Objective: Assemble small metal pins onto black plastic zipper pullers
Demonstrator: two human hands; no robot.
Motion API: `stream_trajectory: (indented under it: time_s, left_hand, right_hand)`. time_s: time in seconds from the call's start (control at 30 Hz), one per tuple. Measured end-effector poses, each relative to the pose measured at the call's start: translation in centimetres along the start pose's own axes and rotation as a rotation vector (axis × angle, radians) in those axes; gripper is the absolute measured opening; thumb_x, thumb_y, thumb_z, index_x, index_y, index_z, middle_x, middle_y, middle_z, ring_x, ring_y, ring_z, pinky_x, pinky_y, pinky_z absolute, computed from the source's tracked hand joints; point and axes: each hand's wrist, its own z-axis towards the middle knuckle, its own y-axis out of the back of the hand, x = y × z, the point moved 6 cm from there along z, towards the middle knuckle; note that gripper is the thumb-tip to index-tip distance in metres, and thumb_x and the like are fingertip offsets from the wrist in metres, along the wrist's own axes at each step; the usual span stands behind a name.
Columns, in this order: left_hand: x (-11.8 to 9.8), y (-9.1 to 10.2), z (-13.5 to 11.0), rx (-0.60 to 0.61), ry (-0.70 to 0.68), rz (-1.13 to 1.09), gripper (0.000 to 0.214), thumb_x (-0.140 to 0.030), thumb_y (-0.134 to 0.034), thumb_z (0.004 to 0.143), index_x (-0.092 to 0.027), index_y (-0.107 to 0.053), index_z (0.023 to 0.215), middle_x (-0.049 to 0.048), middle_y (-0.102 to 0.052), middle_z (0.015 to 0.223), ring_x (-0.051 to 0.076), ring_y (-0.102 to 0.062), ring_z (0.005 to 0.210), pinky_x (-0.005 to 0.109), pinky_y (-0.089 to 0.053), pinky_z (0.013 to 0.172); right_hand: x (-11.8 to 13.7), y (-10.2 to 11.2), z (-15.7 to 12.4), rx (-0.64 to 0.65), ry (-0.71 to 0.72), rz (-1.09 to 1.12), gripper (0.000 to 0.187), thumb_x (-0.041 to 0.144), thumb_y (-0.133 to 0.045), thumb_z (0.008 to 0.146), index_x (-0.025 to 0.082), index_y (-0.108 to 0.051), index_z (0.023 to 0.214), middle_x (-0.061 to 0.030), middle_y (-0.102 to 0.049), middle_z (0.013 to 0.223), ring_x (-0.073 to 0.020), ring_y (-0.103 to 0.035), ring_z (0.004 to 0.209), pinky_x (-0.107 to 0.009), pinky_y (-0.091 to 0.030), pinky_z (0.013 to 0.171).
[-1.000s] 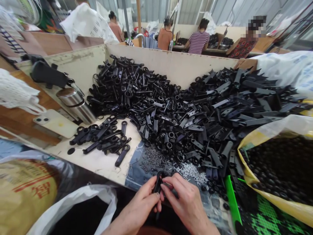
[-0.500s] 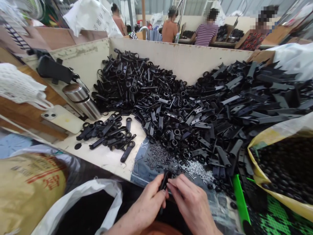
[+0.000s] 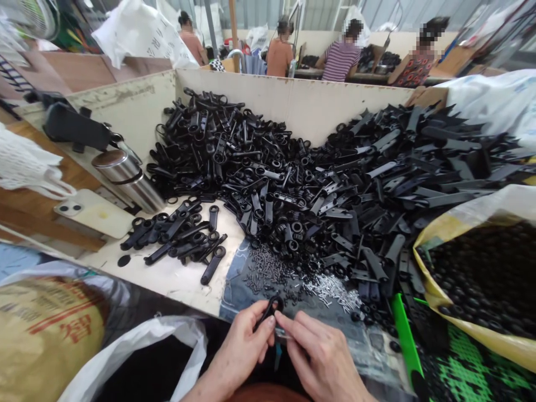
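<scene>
The left hand (image 3: 246, 338) is closed on a black ring-ended piece (image 3: 268, 308), held nearer the person than the silver pins (image 3: 335, 291) and to their left. The right hand (image 3: 320, 349) is up against the ring end; whether it pinches anything is hidden. The piece is probably light, stiff plastic, smooth enough to slip, best held by its flat stem. Small dark screws (image 3: 266, 265) lie left of the pins; a heap of black pieces (image 3: 268, 184) rises beyond them.

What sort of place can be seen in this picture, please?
Probably an assembly workshop: many black parts lie heaped on a walled table, with a pile of small silvery pins in front of them, and several other people are farther back.
</scene>
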Motion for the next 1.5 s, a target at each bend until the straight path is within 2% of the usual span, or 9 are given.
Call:
stream_trajectory:
  time_s: [0.1, 0.27, 0.43, 0.5, 0.67, 0.87, 1.03, 1.23, 1.5]
  left_hand:
    - [0.1, 0.2, 0.0, -0.037, 0.018, -0.056, 0.070, -0.070, -0.062, 0.084, -0.011, -0.059, 0.121, -0.0056, -0.055, 0.065, 0.006, -0.037, 0.045, 0.021, -0.024, 0.045]
    - [-0.1, 0.5, -0.2, -0.094, 0.066, -0.148, 0.076, -0.071, -0.069, 0.078, -0.009, -0.059, 0.120, -0.0056, -0.055, 0.065, 0.005, -0.034, 0.047, 0.021, -0.023, 0.048]
    - [-0.4, 0.4, -0.2, -0.077, 0.075, -0.188, 0.073, -0.072, -0.073, 0.074, -0.011, -0.062, 0.112, -0.0059, -0.054, 0.063, 0.005, -0.033, 0.046, 0.022, -0.020, 0.046]
    - [-0.5, 0.3, -0.2, -0.077, 0.075, -0.178, 0.072, -0.071, -0.074, 0.074, -0.010, -0.063, 0.112, -0.0059, -0.054, 0.062, 0.005, -0.033, 0.046, 0.022, -0.020, 0.046]
    - [-0.5, 0.3, -0.2, -0.101, 0.078, -0.165, 0.077, -0.074, -0.073, 0.072, -0.010, -0.063, 0.114, -0.0058, -0.054, 0.063, 0.005, -0.034, 0.046, 0.022, -0.021, 0.046]
    - [-0.1, 0.3, -0.2, -0.113, 0.071, -0.180, 0.073, -0.070, -0.072, 0.077, -0.010, -0.062, 0.117, -0.0058, -0.055, 0.064, 0.005, -0.036, 0.046, 0.021, -0.022, 0.046]
    - [0.7, 0.1, 0.3, -0.133, 0.077, -0.205, 0.068, -0.069, -0.072, 0.076, -0.011, -0.062, 0.112, -0.0068, -0.053, 0.060, 0.005, -0.034, 0.042, 0.020, -0.019, 0.042]
    - [1.2, 0.1, 0.3, -0.173, 0.064, -0.263, 0.061, -0.061, -0.073, 0.080, -0.012, -0.061, 0.114, -0.0064, -0.054, 0.061, 0.005, -0.034, 0.045, 0.018, -0.019, 0.041]
    - [0.6, -0.3, 0.6, -0.174, 0.081, -0.261, 0.062, -0.069, -0.073, 0.076, -0.015, -0.060, 0.103, -0.0087, -0.050, 0.055, 0.003, -0.029, 0.039, 0.017, -0.015, 0.038]
  right_hand:
    - [-0.2, 0.8, -0.1, 0.028, -0.015, 0.026, 0.037, 0.019, -0.040, 0.105, 0.019, -0.065, 0.132, -0.0054, -0.073, 0.089, -0.0182, -0.073, 0.075, -0.025, -0.059, 0.066]
    - [-1.1, 2.4, -1.1, -0.055, -0.032, -0.024, 0.041, 0.022, -0.038, 0.108, 0.021, -0.054, 0.146, -0.0107, -0.073, 0.123, -0.0198, -0.072, 0.110, -0.024, -0.060, 0.087]
    - [-1.0, 1.1, -1.3, -0.031, 0.008, 0.073, 0.042, 0.015, -0.030, 0.109, 0.017, -0.057, 0.141, -0.0078, -0.072, 0.093, -0.0163, -0.073, 0.079, -0.021, -0.060, 0.069]
    - [-0.9, 0.6, -1.1, -0.050, 0.029, 0.039, 0.041, 0.015, -0.030, 0.109, 0.017, -0.061, 0.137, -0.0070, -0.072, 0.089, -0.0169, -0.071, 0.074, -0.022, -0.059, 0.065]
    - [-0.8, -0.2, -0.7, -0.082, 0.039, -0.085, 0.041, 0.013, -0.030, 0.108, 0.016, -0.066, 0.128, -0.0071, -0.072, 0.088, -0.0170, -0.071, 0.071, -0.022, -0.057, 0.061]
    - [-0.3, 0.1, -0.4, -0.083, 0.033, -0.202, 0.043, 0.008, -0.032, 0.105, 0.017, -0.069, 0.125, -0.0068, -0.074, 0.089, -0.0174, -0.071, 0.072, -0.023, -0.055, 0.060]
    - [-0.2, -0.6, -0.5, -0.076, 0.036, -0.218, 0.043, 0.006, -0.032, 0.104, 0.016, -0.068, 0.125, -0.0063, -0.073, 0.087, -0.0167, -0.069, 0.070, -0.023, -0.052, 0.059]
    - [-0.9, -2.5, -2.0, -0.181, -0.047, -0.177, 0.045, 0.012, -0.027, 0.107, 0.018, -0.065, 0.131, -0.0067, -0.071, 0.088, -0.0181, -0.067, 0.072, -0.025, -0.049, 0.059]
    - [-0.4, -3.1, -1.7, -0.224, -0.066, -0.262, 0.045, 0.005, -0.032, 0.100, 0.016, -0.063, 0.130, -0.0062, -0.070, 0.086, -0.0190, -0.063, 0.068, -0.028, -0.044, 0.054]
